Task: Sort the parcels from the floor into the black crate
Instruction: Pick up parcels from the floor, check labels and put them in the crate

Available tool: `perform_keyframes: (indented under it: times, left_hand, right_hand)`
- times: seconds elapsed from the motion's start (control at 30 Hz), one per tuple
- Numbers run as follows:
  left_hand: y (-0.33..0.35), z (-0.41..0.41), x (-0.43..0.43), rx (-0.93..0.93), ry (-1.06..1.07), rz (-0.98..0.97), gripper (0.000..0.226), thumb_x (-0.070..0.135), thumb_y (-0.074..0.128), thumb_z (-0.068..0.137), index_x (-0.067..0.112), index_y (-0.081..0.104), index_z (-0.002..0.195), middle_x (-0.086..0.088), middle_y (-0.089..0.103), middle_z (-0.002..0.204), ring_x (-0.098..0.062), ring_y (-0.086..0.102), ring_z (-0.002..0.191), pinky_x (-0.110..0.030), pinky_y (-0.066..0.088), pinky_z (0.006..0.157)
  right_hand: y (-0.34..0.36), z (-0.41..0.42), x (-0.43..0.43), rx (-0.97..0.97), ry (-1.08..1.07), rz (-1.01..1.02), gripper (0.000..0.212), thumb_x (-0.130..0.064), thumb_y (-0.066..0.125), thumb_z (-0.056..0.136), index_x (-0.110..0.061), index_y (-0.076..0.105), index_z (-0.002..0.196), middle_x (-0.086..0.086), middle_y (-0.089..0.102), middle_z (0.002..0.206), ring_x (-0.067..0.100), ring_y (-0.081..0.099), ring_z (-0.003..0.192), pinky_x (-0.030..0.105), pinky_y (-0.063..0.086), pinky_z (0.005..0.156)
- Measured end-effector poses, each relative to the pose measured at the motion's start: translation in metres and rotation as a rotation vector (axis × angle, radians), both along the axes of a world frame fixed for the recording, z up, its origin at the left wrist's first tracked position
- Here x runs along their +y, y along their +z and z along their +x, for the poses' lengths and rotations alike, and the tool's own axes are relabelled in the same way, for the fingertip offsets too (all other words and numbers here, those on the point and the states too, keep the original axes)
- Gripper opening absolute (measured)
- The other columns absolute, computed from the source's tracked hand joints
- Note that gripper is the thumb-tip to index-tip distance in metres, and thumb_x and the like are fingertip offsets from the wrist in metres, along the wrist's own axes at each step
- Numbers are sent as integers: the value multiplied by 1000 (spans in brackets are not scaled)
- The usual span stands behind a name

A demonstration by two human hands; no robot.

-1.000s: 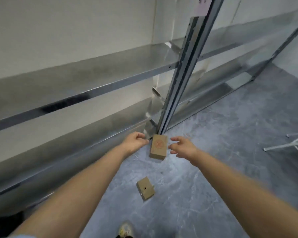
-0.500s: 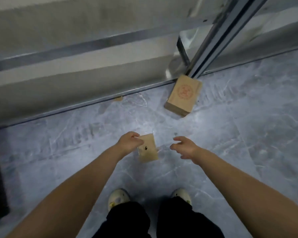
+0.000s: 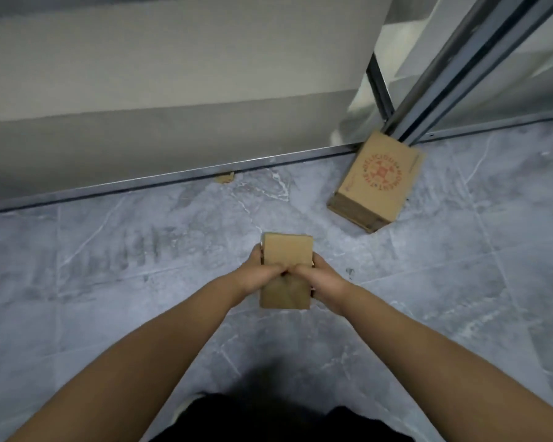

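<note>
nearest the camera are the person's dark trousers (image 3: 284, 419), and both bare forearms reach out over them to a small box (image 3: 288, 253) held low over the floor (image 3: 109, 266). the left hand (image 3: 262, 275) grips its left side and the right hand (image 3: 316, 275) grips its right side, with the thumbs curled over the top face until they almost meet in the middle. the main risk sits here: the hold is across the middle of a smooth face, so the box could slip or tip forward if the person straightens up fast, and hard thumb pressure could dent the lid. the box is plain brown cardboard, flat-sided and square-cornered, and it looks light and easy to crush. the floor under it is grey stone-look tile with pale veins and a dull sheen, so a dropped box would probably slide away. further off, a torn scrap (image 3: 224, 178) of cardboard lies against the metal rail (image 3: 173, 177) at the base of the shelving. to the right a bigger box (image 3: 379, 180), brown with a round red stamp, lies on the floor with its far end touching the grey steel post (image 3: 454, 71), well apart from the hands; it is easy to leave behind there, and the post could snag fingers that reach for it. the black crate is out of view, so the carry calls for a turn, and a loose grip could fail during it.
</note>
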State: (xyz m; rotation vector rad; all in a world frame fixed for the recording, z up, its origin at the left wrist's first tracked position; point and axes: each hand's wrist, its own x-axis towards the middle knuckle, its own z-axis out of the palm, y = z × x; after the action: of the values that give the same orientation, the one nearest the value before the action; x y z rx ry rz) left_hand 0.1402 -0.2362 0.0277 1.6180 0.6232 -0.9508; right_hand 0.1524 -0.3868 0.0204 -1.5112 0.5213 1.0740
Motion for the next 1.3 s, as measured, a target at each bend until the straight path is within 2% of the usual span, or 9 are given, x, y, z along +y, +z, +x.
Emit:
perform_keyframes:
  times: [0.17,0.3,0.4,0.57,0.73,0.87,1.03,1.2,1.3]
  left_hand:
    - [172,1,10,-318,48,108,46,42,58,88,27,53,131,4,55,130,-15,55,114,-34,45,99]
    - [312,6,23,-444,131,166,37,29,71,81,19,64,117,1,54,127,-15,48,122,-29,36,106]
    - [424,7,29,-383,184,87,58,31,80,71,23,52,122,3,48,129,-16,48,119,-25,42,91]
    - [589,14,45,-151,30,-150,91,68,73,53,30,44,130,8,53,131,-14,53,117,-40,47,94]
    - [718,15,56,-336,75,-306,77,47,78,60,25,48,127,-2,59,127,-21,60,112,-42,55,85]
    - [796,6,73,-813,238,56,93,26,88,59,27,38,138,5,55,129,-13,56,114,-32,49,95]
    - [849,-18,90,-1193,319,484,91,22,81,65,24,33,142,0,39,139,-10,42,119,-12,33,92]
    - [868,-50,102,-1305,415,683,89,31,81,67,29,31,140,7,38,135,1,36,107,-13,32,87]
    - [872,-68,111,-1283,454,741,91,29,80,66,24,29,141,4,37,139,-1,38,109,-19,34,88]
  right_hand:
    - [171,16,1,12,-330,66,30,-31,43,93,-19,56,118,4,69,98,17,65,85,29,50,63]
    - [313,25,-4,23,-399,135,54,-59,29,92,-24,65,112,6,71,109,24,66,103,39,53,77]
    - [421,27,-3,9,-414,240,67,-69,27,88,-22,63,119,10,69,116,30,62,111,47,51,89]
    - [592,46,6,-169,-390,384,65,-62,31,88,-17,68,115,13,69,116,30,64,108,46,49,91]
    - [734,62,24,-409,-339,398,43,-45,37,88,-18,70,94,7,70,96,21,61,88,34,45,78]
    - [809,67,42,-499,-224,388,34,-37,38,87,-17,66,90,3,67,79,19,57,77,31,45,71]
    - [865,54,70,-577,-60,590,40,-45,35,92,-26,69,104,2,75,101,19,71,85,34,57,69]
    - [898,34,94,-689,51,572,41,-51,37,92,-27,60,117,-4,75,97,12,69,86,27,53,68]
    - [902,22,105,-725,107,583,43,-46,39,92,-27,50,130,0,69,115,13,66,91,28,54,67]
